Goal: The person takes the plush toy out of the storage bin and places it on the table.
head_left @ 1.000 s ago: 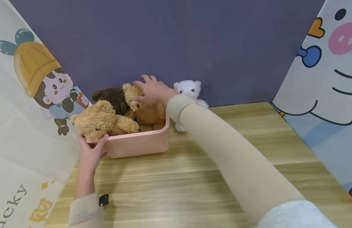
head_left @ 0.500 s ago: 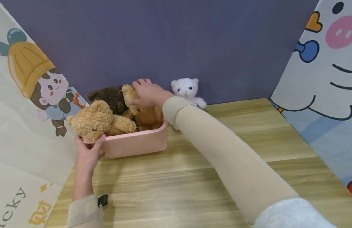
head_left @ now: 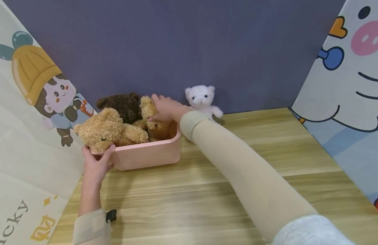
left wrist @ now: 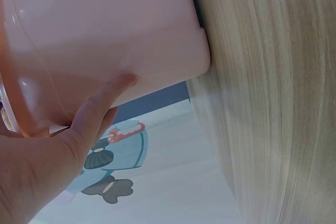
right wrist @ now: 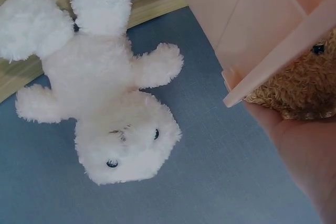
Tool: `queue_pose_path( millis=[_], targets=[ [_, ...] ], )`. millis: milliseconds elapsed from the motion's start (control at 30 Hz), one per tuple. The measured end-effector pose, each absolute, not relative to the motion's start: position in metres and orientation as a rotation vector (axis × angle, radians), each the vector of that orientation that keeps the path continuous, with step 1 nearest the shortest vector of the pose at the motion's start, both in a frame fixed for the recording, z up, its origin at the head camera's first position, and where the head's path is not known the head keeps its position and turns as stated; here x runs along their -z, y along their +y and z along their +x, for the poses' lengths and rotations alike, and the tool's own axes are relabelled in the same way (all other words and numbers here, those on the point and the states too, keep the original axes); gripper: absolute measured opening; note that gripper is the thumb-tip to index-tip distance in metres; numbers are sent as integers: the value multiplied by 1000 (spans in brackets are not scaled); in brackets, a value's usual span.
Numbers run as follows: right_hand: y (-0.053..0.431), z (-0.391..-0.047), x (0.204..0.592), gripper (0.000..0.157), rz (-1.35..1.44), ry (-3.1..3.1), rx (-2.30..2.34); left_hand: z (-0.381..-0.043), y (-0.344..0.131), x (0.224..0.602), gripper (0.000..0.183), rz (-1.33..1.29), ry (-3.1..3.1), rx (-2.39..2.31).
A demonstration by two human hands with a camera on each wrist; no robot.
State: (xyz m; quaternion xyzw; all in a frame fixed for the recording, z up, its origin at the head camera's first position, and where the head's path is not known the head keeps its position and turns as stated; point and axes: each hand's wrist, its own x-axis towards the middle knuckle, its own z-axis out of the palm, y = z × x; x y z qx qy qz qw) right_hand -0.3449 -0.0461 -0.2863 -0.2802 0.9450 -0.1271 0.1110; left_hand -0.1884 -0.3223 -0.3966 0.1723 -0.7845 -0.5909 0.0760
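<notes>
A pink plastic bin (head_left: 146, 156) stands on the table, packed with teddy bears. My left hand (head_left: 95, 166) grips its front left corner; in the left wrist view, fingers (left wrist: 105, 100) lie along the outer wall. Beside that hand, a light tan teddy bear (head_left: 100, 131) leans over the rim. Behind it sits a dark brown teddy bear (head_left: 124, 106). My right hand (head_left: 167, 108) holds the head of a golden brown teddy bear (head_left: 159, 131) at the bin's right end, thumb in front. The right wrist view shows this bear's fur (right wrist: 294, 90) against the palm, inside the rim.
A white teddy bear (head_left: 201, 98) sits outside the bin, to its right, against the dark blue back wall (head_left: 253, 61). The wood-grain table (head_left: 189, 200) extends to the front and right. Printed cartoon panels (head_left: 354, 85) flank both sides.
My right hand has moved down, and the golden brown bear sits lower in the bin with its head shifted right. The left hand keeps its hold on the corner.
</notes>
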Motion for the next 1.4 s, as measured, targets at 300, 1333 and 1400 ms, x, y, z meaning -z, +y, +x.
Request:
queue_pose_path(
  millis=[300,1333,1400],
  targets=[
    [-48,-344,289,85,-858,2792,366,-188,-323,396,102,502,-2358,1753],
    [-45,-342,284,71,-973,2912,243,-187,-323,398,103,486,-2358,1785],
    [-42,-341,279,81,-955,2922,240,-186,-323,399,103,485,-2351,1796]
  ],
)
